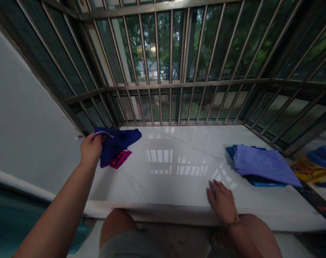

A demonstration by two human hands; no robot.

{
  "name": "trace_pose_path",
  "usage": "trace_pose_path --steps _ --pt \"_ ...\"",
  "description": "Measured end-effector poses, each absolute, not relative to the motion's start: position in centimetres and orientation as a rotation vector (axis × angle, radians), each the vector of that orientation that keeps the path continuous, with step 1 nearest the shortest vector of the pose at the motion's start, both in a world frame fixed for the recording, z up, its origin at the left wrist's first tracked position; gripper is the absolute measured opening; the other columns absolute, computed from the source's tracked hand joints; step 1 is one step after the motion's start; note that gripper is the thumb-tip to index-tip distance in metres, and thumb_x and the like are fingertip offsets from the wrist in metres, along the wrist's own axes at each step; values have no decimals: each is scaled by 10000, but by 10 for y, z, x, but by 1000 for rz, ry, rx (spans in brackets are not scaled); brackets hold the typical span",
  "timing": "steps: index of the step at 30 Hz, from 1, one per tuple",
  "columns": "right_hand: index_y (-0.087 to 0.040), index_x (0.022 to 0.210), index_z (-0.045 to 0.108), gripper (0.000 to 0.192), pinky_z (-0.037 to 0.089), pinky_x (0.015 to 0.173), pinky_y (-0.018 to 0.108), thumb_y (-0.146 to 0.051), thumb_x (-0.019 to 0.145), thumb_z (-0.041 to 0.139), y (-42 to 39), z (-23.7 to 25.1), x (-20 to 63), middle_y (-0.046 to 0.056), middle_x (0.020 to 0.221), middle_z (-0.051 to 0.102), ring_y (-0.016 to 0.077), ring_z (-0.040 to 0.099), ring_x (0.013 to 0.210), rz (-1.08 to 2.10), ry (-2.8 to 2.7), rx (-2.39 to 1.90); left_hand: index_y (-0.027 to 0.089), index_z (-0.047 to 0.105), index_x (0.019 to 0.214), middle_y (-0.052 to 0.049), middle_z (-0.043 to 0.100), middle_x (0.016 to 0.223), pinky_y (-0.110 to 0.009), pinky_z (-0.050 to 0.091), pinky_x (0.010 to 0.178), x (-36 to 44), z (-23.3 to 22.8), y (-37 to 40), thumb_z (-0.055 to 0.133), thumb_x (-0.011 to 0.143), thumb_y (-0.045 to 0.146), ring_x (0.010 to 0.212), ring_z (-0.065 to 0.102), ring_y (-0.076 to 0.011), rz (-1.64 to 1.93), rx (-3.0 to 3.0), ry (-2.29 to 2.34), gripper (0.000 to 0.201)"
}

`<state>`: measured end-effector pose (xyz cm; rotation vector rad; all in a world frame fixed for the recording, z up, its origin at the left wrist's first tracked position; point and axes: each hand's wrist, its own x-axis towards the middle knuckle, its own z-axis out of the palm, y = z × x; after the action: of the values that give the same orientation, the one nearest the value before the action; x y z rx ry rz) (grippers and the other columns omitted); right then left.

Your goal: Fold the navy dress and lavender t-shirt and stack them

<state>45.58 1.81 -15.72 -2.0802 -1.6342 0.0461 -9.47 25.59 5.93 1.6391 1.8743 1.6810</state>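
Note:
My left hand (91, 147) grips a dark blue garment (119, 140) with a red and blue striped part at the far left of a glossy white marble sill (168, 168). The garment rests partly on the sill. My right hand (222, 200) lies flat, palm down, on the sill near its front edge and holds nothing. A folded stack of cloths (262, 165), purple on top with blue beneath, sits to the right of that hand, apart from it.
Metal window bars (163, 86) fence the sill on three sides, with trees beyond. Blue and yellow items (317, 163) lie at the far right edge. A white wall (23, 118) stands at left. My knees (117, 222) are below the sill's front edge.

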Motion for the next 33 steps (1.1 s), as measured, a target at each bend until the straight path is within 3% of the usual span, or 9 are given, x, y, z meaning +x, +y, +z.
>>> trace_pose_path --steps 3,6,12,15,18,20,24,30,33 --pt "-203 1274 761 442 596 1118 550 -457 1076 459 23 -122 415 155 1254 796 330 757 1197 224 -1669 -1739 129 783 1024 -40 804 893 -398 683 884 -38 118 220 688 984 351 851 786 -197 1947 1340 1391 245" --pt "-268 1492 632 432 601 1132 592 -420 1101 527 29 -73 352 125 1382 745 325 719 1293 259 -1718 -1460 176 791 1002 -5 824 954 -350 698 869 16 166 165 778 946 274 916 809 -181 1976 1386 952 114" --pt "-275 1777 148 856 346 1349 638 -409 1079 625 62 19 294 144 1803 299 324 295 1678 101 -1702 -1251 189 735 1160 53 805 1086 -578 640 1080 64 228 83 597 1090 254 1092 819 -216 1922 1562 600 168" --pt "-250 1720 352 865 380 1316 630 -416 978 765 75 40 308 151 1713 464 376 426 1600 206 -1803 -1243 188 688 1301 60 774 1242 -657 512 1209 60 244 69 471 1141 313 1297 748 -274 1915 1616 614 297" --pt "-267 1360 718 390 575 1086 548 -319 974 699 70 45 329 86 1276 785 347 729 1208 509 -2007 -1287 171 651 1413 42 726 1388 -689 410 1266 45 250 69 391 1156 435 1475 607 -339 1866 1710 646 451" --pt "-265 1137 773 227 610 924 454 -270 991 599 55 47 348 46 1051 818 297 766 984 649 -2028 -1352 198 629 1462 38 695 1466 -702 369 1276 28 249 71 392 1141 544 1543 524 -365 1839 1812 665 529" --pt "-258 1095 738 233 570 839 352 -273 980 536 10 61 402 37 1022 805 257 745 945 624 -1820 -1424 215 637 1401 38 669 1519 -670 360 1277 -10 245 81 366 1106 696 1570 488 -353 1932 1881 691 627" --pt "-248 1119 687 266 515 680 266 -461 1069 535 -43 84 426 7 864 714 185 642 757 605 -1522 -1479 176 638 1236 -23 787 1153 -580 552 1165 -3 265 142 478 1090 598 1227 722 -246 1900 1429 754 474" --pt "-232 1218 683 343 561 781 279 -503 1104 506 -47 93 376 34 970 755 198 696 879 724 -1503 -1411 227 557 1149 72 694 838 -469 596 1069 41 312 208 411 1092 374 861 666 -140 1810 1379 848 215"
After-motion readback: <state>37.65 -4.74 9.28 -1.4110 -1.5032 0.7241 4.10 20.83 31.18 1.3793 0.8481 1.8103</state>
